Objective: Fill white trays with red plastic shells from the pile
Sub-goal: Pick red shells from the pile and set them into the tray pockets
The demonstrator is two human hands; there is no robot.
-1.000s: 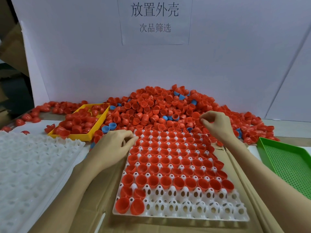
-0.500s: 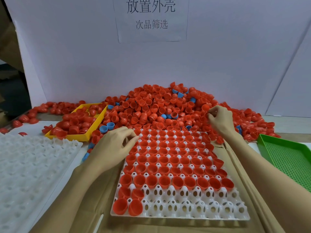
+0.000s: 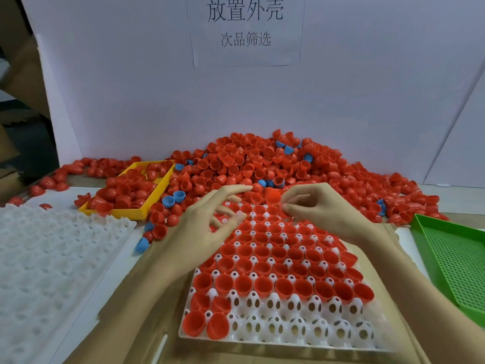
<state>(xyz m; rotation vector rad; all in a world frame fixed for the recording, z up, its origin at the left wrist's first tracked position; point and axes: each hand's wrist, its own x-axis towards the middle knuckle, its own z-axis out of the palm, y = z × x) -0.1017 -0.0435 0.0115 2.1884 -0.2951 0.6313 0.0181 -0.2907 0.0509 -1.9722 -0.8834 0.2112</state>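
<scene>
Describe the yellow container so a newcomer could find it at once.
Start at the big pile of red shells against the white back wall, then look to its left edge. There sits the yellow tray, a shallow rectangle holding loose red shells, just behind the empty white tray. It is the only yellow thing; the other coloured tray is green, far right.

Both forearms are bare to the frame edge, the left hand [image 3: 207, 222] and right hand [image 3: 322, 208] ungloved.
</scene>
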